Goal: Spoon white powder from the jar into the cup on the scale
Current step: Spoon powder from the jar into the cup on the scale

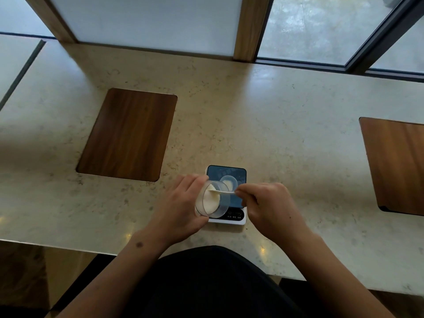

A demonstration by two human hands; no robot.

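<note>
My left hand (pixel 181 207) grips a clear plastic jar (pixel 212 199), tilted on its side with its mouth facing right, above the scale's left front corner. White powder fills its lower part. My right hand (pixel 268 203) pinches a small white spoon (pixel 221 191), whose bowl reaches into the jar's mouth. A small clear cup (pixel 228 181) with a little white powder stands on the dark platform of the scale (pixel 237 222), just behind the jar and spoon.
The scale sits near the front edge of a pale stone counter (pixel 286 125). A wooden inset panel (pixel 128 134) lies to the left and another wooden inset panel (pixel 399 164) to the far right. Windows run along the back.
</note>
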